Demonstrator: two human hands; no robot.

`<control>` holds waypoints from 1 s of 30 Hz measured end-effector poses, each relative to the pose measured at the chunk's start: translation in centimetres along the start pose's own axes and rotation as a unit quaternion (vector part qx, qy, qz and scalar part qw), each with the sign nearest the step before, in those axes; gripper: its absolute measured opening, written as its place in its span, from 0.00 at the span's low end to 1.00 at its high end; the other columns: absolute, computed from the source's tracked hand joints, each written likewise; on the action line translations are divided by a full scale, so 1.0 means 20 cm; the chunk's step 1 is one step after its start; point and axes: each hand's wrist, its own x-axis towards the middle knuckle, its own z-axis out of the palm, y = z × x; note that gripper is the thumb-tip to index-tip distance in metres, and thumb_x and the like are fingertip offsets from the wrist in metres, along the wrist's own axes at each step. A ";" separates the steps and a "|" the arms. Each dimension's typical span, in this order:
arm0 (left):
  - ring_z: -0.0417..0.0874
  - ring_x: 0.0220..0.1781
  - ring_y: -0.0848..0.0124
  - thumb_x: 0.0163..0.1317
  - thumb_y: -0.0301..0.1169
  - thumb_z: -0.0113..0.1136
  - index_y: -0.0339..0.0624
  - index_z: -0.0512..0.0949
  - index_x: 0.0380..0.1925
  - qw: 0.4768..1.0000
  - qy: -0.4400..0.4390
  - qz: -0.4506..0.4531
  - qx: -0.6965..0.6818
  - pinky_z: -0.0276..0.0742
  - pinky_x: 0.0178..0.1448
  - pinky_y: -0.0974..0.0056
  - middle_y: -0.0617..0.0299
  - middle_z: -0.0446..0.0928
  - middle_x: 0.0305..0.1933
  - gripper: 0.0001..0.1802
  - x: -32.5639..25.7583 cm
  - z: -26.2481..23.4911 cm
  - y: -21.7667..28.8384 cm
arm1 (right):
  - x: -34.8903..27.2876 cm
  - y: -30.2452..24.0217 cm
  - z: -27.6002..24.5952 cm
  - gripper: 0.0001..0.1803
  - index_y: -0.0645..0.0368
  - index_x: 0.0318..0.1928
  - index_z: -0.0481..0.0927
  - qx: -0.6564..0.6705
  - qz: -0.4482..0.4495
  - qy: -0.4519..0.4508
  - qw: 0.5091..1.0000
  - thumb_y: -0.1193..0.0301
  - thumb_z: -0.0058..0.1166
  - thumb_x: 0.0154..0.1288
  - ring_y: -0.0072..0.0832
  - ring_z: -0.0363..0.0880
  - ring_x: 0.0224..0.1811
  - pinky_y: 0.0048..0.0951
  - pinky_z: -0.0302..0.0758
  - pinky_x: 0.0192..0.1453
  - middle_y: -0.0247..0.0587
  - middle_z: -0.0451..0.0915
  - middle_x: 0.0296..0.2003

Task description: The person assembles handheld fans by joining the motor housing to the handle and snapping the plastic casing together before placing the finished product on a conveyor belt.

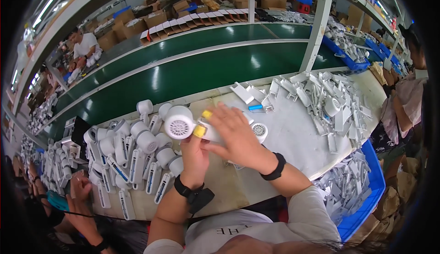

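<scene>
A white handheld fan [179, 124] with a round, grilled head is held up over the table. My left hand [195, 155] grips it just below the head; yellow wraps cover its thumb and one fingertip. Across the fan's handle lies my right hand [236, 132], its fingers stretched out and slightly blurred, hiding most of the handle. Just beyond the right hand, a round white grilled part [259, 132] rests on the table. A blue battery [255, 107] with thin wires lies behind that hand, beside loose white housing pieces [243, 93].
Many white fans with uncovered handles are piled on the left [136, 155]. White housing parts [327, 100] heap up at right, above a blue bin [373, 180] of more parts. A green conveyor [183, 75] runs behind, below a metal post [316, 29]. Co-workers' hands [81, 187] are at left.
</scene>
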 end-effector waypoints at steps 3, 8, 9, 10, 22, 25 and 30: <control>0.74 0.54 0.67 0.62 0.31 0.52 0.38 0.70 0.47 0.997 -0.012 0.034 -0.071 0.68 0.60 0.61 0.58 0.73 0.50 0.15 0.03 0.06 0.12 | -0.08 0.08 -0.07 0.26 0.63 0.52 0.69 0.040 0.054 0.040 0.997 0.62 0.57 0.56 0.40 0.74 0.45 0.33 0.69 0.50 0.50 0.75 0.41; 0.73 0.56 0.62 0.62 0.29 0.53 0.38 0.70 0.49 0.996 -0.038 0.048 -0.070 0.66 0.61 0.56 0.58 0.73 0.50 0.15 0.02 0.04 0.09 | -0.12 0.06 -0.01 0.19 0.65 0.44 0.74 0.381 0.322 -0.192 0.845 0.60 0.48 0.65 0.18 0.71 0.34 0.20 0.67 0.37 0.32 0.74 0.31; 0.73 0.56 0.62 0.62 0.29 0.53 0.38 0.70 0.49 0.996 -0.028 0.057 -0.065 0.66 0.61 0.56 0.58 0.73 0.50 0.15 0.02 0.04 0.10 | -0.11 0.04 -0.01 0.19 0.65 0.44 0.74 0.388 0.315 -0.200 0.843 0.60 0.48 0.65 0.18 0.71 0.34 0.20 0.67 0.37 0.32 0.74 0.31; 0.73 0.55 0.62 0.62 0.29 0.53 0.38 0.70 0.48 0.996 -0.041 0.051 -0.061 0.67 0.61 0.56 0.58 0.74 0.49 0.15 0.02 0.04 0.11 | -0.10 0.02 -0.02 0.18 0.65 0.43 0.74 0.381 0.316 -0.168 0.852 0.60 0.48 0.65 0.18 0.69 0.32 0.20 0.67 0.35 0.32 0.73 0.29; 0.79 0.45 0.68 0.59 0.26 0.55 0.33 0.72 0.47 0.995 -0.024 -0.022 0.092 0.74 0.51 0.65 0.57 0.77 0.44 0.16 -0.03 0.01 0.25 | -0.15 0.02 0.07 0.14 0.65 0.32 0.76 0.365 0.211 -0.169 0.891 0.65 0.60 0.54 0.31 0.71 0.20 0.26 0.69 0.27 0.40 0.73 0.21; 0.77 0.39 0.77 0.58 0.28 0.56 0.35 0.73 0.46 0.936 -0.066 0.119 0.323 0.73 0.43 0.71 0.62 0.77 0.39 0.16 -0.08 -0.03 0.39 | -0.16 -0.03 0.05 0.16 0.64 0.40 0.75 0.293 0.177 -0.237 0.909 0.68 0.61 0.53 0.29 0.73 0.24 0.27 0.70 0.28 0.40 0.76 0.27; 0.80 0.36 0.64 0.53 0.27 0.56 0.37 0.68 0.41 0.672 0.209 0.231 0.672 0.74 0.39 0.64 0.53 0.76 0.32 0.15 0.14 -0.35 0.99 | -0.16 -0.01 -0.15 0.17 0.64 0.43 0.75 0.190 0.135 -0.180 0.955 0.76 0.58 0.50 0.26 0.74 0.29 0.25 0.69 0.31 0.40 0.77 0.31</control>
